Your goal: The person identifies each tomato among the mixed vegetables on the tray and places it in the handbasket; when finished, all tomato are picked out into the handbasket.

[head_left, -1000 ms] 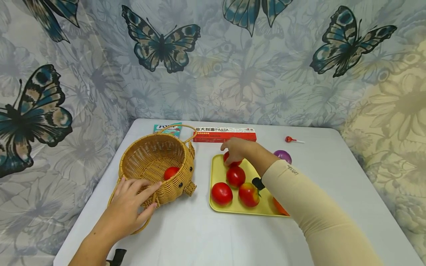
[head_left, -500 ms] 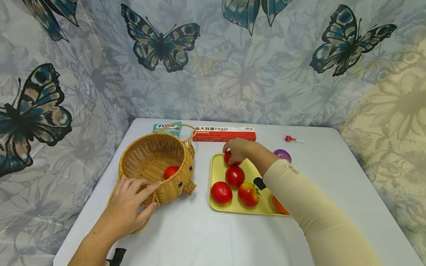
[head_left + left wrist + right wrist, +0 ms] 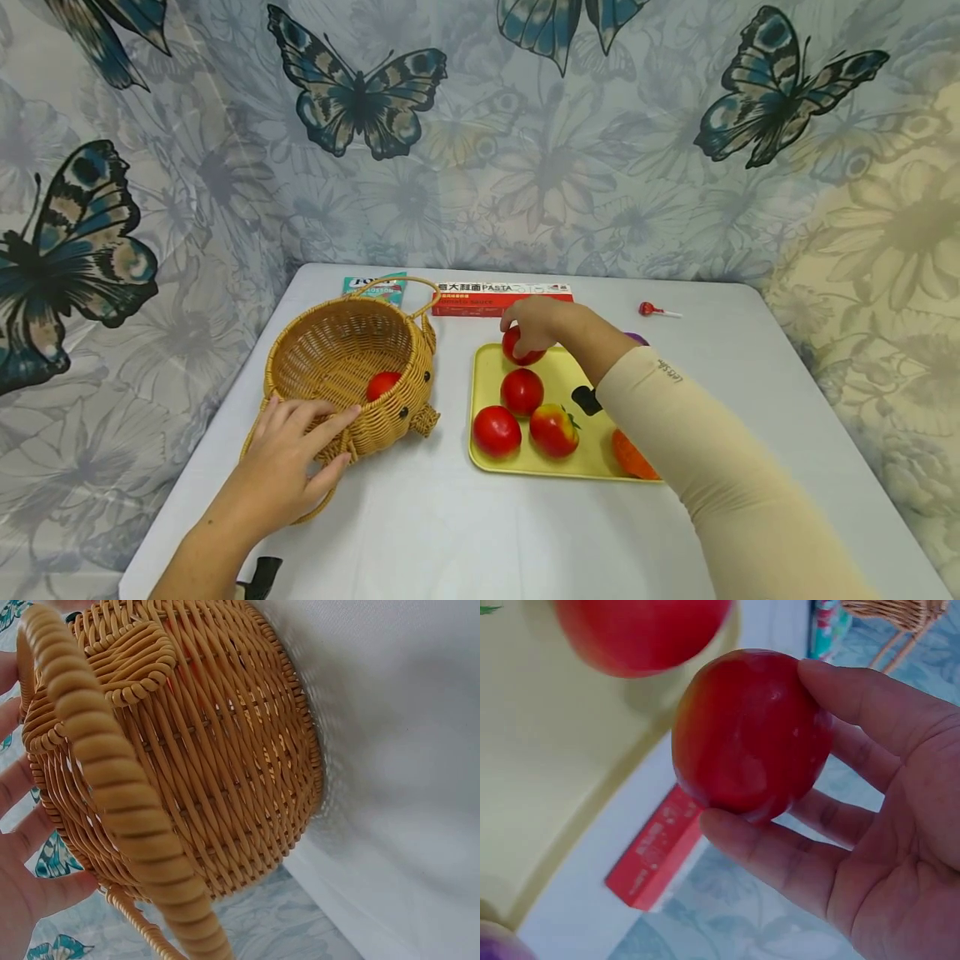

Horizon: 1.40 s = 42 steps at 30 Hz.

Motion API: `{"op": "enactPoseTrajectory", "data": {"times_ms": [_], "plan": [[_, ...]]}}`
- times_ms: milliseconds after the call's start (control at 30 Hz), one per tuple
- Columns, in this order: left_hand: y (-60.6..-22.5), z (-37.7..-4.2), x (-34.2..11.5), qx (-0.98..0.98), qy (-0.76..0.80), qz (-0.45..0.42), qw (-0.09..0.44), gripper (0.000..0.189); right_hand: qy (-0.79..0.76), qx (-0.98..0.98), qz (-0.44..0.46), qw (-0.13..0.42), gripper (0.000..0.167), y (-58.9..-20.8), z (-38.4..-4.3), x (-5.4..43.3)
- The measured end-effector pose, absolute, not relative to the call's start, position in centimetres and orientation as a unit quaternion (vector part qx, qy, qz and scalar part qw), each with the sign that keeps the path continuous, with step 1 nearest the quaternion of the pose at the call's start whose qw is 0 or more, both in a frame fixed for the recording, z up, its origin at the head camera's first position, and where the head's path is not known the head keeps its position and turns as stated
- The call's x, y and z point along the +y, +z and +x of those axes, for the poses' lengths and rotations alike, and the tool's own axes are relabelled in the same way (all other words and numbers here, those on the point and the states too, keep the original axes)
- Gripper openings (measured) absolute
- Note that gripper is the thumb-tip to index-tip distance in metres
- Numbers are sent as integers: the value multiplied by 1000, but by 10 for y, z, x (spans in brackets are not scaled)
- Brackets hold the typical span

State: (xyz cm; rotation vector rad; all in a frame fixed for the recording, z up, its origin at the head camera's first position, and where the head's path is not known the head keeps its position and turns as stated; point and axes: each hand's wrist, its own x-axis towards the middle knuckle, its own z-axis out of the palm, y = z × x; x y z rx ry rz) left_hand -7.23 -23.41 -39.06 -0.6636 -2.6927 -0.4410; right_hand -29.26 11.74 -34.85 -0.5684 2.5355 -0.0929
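Note:
A red apple (image 3: pixel 754 735) is gripped between the thumb and fingers of my right hand (image 3: pixel 534 321), raised just over the far left corner of the yellow tray (image 3: pixel 480 387). On that tray lie another red apple (image 3: pixel 522 392), a round red fruit (image 3: pixel 497 431), a red-and-yellow fruit (image 3: pixel 553 430) with green leaves, and an orange carrot-coloured item (image 3: pixel 632 455), partly covered by my sleeve. My left hand (image 3: pixel 288 462) rests with spread, fairly straight fingers at the near rim of a wicker basket (image 3: pixel 217 750). Inside the basket is a red round item (image 3: pixel 383 384).
Behind the tray lies a red pasta box (image 3: pixel 480 302), beside a teal packet (image 3: pixel 375 289) partly behind the basket handle. A lollipop (image 3: pixel 649 309) lies at the back right. My right forearm mostly hides a purple item (image 3: pixel 637 338).
My right hand has closed around the far apple and lifted it slightly up from the tray. The left hand stays at the basket rim.

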Motion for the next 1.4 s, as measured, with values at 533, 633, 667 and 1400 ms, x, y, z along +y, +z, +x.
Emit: {"op": "enactPoseTrajectory", "data": {"times_ms": [533, 633, 667, 1400], "plan": [[-393, -71, -236, -948, -152, -229, 160, 57, -32, 934, -271, 232, 48, -299, -280, 79], [-392, -72, -236, -948, -150, -231, 161, 56, -28, 934, -282, 218, 47, -291, -277, 68], [-392, -72, -236, -948, -150, -231, 160, 57, -27, 934, -286, 214, 46, -289, -276, 65], [-391, -73, -233, -951, -151, -225, 148, 55, -27, 907, -395, 140, 49, -257, -248, -5]]}}
